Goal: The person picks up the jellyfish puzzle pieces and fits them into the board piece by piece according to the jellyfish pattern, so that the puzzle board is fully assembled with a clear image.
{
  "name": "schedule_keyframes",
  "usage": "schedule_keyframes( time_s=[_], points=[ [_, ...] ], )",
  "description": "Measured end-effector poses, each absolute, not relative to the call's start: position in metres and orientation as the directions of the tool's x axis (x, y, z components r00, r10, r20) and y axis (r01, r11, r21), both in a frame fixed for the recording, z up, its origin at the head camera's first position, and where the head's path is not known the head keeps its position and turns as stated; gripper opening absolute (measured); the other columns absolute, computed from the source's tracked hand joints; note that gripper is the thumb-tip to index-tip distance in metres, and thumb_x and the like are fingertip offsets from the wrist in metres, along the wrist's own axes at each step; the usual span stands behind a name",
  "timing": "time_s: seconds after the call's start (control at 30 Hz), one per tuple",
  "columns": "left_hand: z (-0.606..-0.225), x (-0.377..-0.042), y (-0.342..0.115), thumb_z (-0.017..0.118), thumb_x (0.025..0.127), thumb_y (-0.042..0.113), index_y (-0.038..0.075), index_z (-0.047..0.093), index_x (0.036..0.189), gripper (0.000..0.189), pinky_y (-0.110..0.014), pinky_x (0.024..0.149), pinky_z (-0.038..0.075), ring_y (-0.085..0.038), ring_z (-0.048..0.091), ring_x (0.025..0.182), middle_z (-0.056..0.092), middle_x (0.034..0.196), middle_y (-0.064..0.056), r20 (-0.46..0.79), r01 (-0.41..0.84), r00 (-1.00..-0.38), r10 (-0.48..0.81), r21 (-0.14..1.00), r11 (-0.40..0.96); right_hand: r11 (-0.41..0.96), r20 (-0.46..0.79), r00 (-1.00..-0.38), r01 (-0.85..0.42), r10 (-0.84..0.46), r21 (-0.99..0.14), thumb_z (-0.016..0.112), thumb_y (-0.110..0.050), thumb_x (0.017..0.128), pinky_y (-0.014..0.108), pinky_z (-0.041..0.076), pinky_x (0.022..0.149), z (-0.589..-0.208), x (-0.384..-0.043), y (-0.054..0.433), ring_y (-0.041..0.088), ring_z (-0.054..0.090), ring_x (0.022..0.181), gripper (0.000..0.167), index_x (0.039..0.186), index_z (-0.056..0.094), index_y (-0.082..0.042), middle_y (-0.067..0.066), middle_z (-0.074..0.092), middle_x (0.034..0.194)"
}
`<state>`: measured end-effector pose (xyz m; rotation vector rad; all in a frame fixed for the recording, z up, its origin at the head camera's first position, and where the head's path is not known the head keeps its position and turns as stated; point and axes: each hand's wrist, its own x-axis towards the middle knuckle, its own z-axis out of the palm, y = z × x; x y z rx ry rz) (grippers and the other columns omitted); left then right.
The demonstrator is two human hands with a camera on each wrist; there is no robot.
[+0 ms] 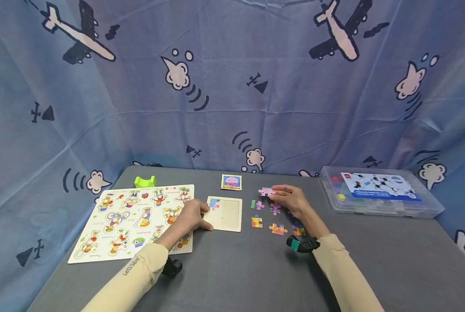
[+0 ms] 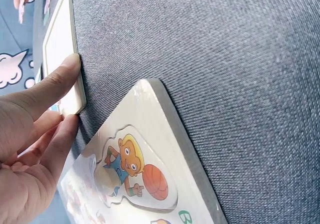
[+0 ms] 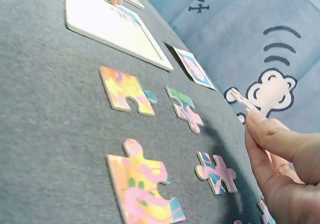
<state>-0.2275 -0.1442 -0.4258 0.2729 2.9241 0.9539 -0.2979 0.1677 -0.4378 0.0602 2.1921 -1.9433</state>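
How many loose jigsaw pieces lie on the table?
6 visible: two left pieces, two middle pieces, two right pieces near the right hand, which may hide more.

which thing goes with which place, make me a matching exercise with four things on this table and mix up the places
Things
1. Pink puzzle piece
2. Green block
3. Clear plastic case
4. Small picture card

Places
A. On the right side of the gray table
B. Just beyond the square tray
C. Pinched in the right hand
D. At the far edge of the large picture board

Pairs: 1-C, 2-D, 3-A, 4-B
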Motion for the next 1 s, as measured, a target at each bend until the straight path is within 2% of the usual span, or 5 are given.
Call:
schedule_keyframes(
  time_s=[0.2, 0.33, 0.43, 0.67, 1.0],
  points=[
    [-0.427, -0.227, -0.143, 0.093, 0.056, 0.014, -0.005, 0.071, 0.108, 0.061, -0.038, 0.086, 0.050, -0.025, 0.061, 0.093, 0.067, 0.106, -0.019, -0.016, 0.124, -0.986, 0.165, 0.584, 0.802, 0.081, -0.197, -0.973, 0.188, -0.119, -0.979, 0.072, 0.002, 0.082, 0.030, 0.056, 0.079, -0.434, -0.286, 0.161, 0.006, 0.065, 0.077, 0.049, 0.127, 0.054, 0.011, -0.003, 0.069, 0.088],
    [-0.427, -0.228, -0.143, 0.093, 0.056, 0.014, -0.003, 0.074, 0.096, 0.048, -0.030, 0.073, 0.047, -0.016, 0.052, 0.076, 0.068, 0.093, -0.014, -0.010, 0.135, -0.985, 0.172, 0.576, 0.806, 0.045, -0.209, -0.969, 0.205, -0.128, -0.978, 0.071, 0.003, 0.082, 0.028, 0.055, 0.080, -0.435, -0.279, 0.156, 0.005, 0.065, 0.078, 0.050, 0.128, 0.053, 0.011, -0.003, 0.069, 0.089],
    [-0.427, -0.229, -0.143, 0.093, 0.055, 0.014, -0.002, 0.074, 0.088, 0.041, -0.028, 0.066, 0.040, -0.015, 0.043, 0.069, 0.064, 0.084, -0.011, -0.010, 0.137, -0.985, 0.174, 0.574, 0.807, 0.030, -0.218, -0.965, 0.216, -0.143, -0.976, 0.071, 0.002, 0.083, 0.027, 0.055, 0.080, -0.435, -0.274, 0.152, 0.006, 0.064, 0.080, 0.050, 0.129, 0.052, 0.010, 0.000, 0.068, 0.095],
    [-0.428, -0.228, -0.142, 0.093, 0.056, 0.014, -0.006, 0.071, 0.107, 0.060, -0.037, 0.081, 0.051, -0.021, 0.058, 0.085, 0.067, 0.101, -0.017, -0.020, 0.113, -0.988, 0.152, 0.573, 0.812, 0.010, -0.227, -0.958, 0.229, -0.177, -0.973, 0.071, 0.003, 0.083, 0.031, 0.056, 0.081, -0.436, -0.269, 0.140, 0.012, 0.066, 0.080, 0.049, 0.128, 0.052, 0.010, 0.004, 0.067, 0.096],
    [-0.428, -0.229, -0.142, 0.094, 0.054, 0.012, -0.006, 0.071, 0.105, 0.058, -0.038, 0.084, 0.051, -0.022, 0.060, 0.087, 0.068, 0.103, -0.018, -0.007, 0.120, -0.988, 0.154, 0.588, 0.800, -0.002, -0.225, -0.951, 0.230, -0.213, -0.973, 0.068, 0.006, 0.084, 0.033, 0.055, 0.083, -0.436, -0.264, 0.118, 0.013, 0.067, 0.082, 0.045, 0.127, 0.054, 0.009, 0.005, 0.068, 0.094]
  ],
)
